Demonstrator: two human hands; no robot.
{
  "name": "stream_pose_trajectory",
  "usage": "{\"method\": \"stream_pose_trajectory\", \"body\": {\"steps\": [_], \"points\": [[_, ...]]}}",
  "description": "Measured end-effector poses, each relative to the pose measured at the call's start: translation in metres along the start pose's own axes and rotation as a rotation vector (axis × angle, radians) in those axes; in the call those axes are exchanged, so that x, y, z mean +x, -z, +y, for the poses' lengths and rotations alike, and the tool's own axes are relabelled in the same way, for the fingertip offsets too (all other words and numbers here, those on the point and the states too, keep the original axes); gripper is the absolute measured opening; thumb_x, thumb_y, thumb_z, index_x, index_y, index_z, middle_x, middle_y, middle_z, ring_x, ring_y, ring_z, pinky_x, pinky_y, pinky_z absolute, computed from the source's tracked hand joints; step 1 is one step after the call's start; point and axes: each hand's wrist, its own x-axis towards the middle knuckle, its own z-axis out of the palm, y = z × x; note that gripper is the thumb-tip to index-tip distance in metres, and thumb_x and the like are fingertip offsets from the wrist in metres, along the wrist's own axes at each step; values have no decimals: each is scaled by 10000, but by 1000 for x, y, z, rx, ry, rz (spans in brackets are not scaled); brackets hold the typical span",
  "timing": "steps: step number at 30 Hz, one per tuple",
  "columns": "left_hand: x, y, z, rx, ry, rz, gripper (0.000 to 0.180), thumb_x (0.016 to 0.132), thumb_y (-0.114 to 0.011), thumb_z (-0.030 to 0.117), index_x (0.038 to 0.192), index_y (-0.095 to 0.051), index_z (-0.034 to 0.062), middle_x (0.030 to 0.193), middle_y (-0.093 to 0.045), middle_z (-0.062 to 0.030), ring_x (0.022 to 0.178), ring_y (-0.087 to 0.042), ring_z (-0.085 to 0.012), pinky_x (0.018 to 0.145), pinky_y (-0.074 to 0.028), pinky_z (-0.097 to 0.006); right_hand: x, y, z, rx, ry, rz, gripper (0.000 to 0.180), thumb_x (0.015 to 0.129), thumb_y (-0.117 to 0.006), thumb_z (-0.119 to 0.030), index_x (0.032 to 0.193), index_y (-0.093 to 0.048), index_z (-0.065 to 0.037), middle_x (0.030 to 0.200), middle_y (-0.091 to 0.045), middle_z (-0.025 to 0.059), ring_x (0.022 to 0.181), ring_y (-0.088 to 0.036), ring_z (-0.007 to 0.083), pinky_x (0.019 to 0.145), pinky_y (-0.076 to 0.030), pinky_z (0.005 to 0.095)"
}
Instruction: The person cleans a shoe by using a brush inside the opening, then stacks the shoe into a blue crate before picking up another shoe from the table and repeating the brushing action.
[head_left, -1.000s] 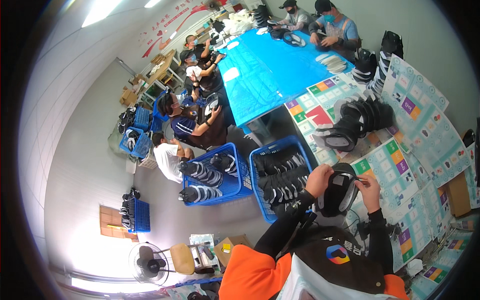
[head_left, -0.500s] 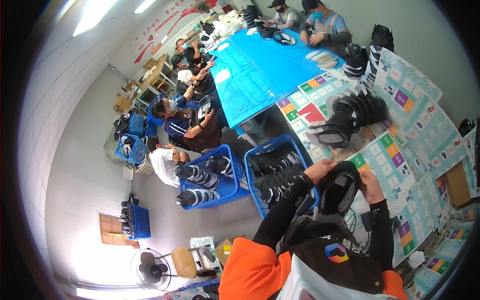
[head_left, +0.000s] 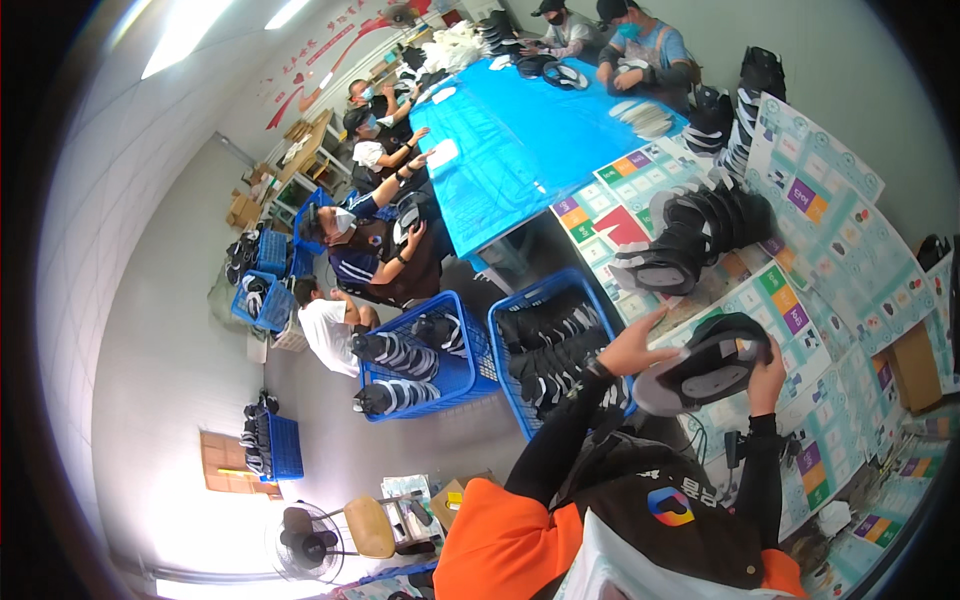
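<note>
Tilted above the paper-covered table is a black cap (head_left: 705, 365) with a grey brim, its hollow inside facing up and a small pale-orange patch showing within. My right hand (head_left: 767, 382) grips its right edge, thumb over the rim and the other fingers partly hidden behind it. At the brim side, my left hand (head_left: 634, 350) has its fingers spread and stretched out, with one digit reaching the cap's edge. Just beyond lies a row of nested black-and-grey caps (head_left: 700, 235) on the printed sheets.
Blue baskets (head_left: 493, 318) (head_left: 462, 397) with stacked caps stand on the floor to my left. Printed sheets (head_left: 840, 255) cover my table. Several people sit around the far blue table (head_left: 520, 150), where white curved pieces (head_left: 642, 119) lie. A fan (head_left: 305, 540) stands lower left.
The cap has turned from hanging upright to lying tilted, hollow side up, and shifted slightly right. My left hand has loosened from its top edge and spread its fingers.
</note>
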Motion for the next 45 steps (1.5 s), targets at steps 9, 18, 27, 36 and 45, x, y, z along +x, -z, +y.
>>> {"method": "stream_pose_trajectory", "body": {"steps": [9, 18, 27, 36, 45], "points": [[-15, -45, 23, -595, -77, -207, 798, 1025, -586, 347, 1640, -166, 61, 1676, -262, -142, 1516, -323, -289, 1201, -284, -404, -35, -8, 66, 195, -176, 190, 342, 1035, -613, -240, 1217, -668, 44, 1134, -733, 208, 1063, -699, 302, 925, -510, 373], [-10, -74, 45, -28, 169, 157, 286, 940, -724, 223, 1148, -725, 26, 907, -736, -231, 848, -740, -360, 758, -556, -373, -63, 5, 97, 23, -209, -74, 420, 945, -693, -202, 1253, -598, 68, 1183, -685, 249, 1113, -647, 412, 969, -485, 438], [48, -76, 69, 388, 124, 29, 362, 938, -715, 307, 975, -690, -52, 888, -693, -285, 863, -678, -475, 698, -535, -500, -45, 139, -173, -230, 634, 275, 143, 733, -766, -41, 823, -685, -117, 1435, -563, 205, 1420, -407, 517, 1150, -343, 570], [96, -204, 27, 664, -243, -252, 185, 914, -671, 217, 963, -663, 39, 947, -696, -199, 848, -698, -411, 731, -566, -495, -133, 122, 205, -657, -484, 176, 613, 717, -709, -25, 1279, -478, 62, 1270, -508, 304, 1202, -499, 481, 1047, -424, 504], [93, -239, 30, 652, -218, -290, 381, 909, -720, 402, 892, -696, 21, 888, -701, -214, 817, -691, -424, 708, -556, -508, -155, 101, 253, -849, -580, 174, 554, 751, -769, -88, 1197, -478, 64, 1203, -482, 219, 1171, -500, 434, 882, -570, 479]]}}
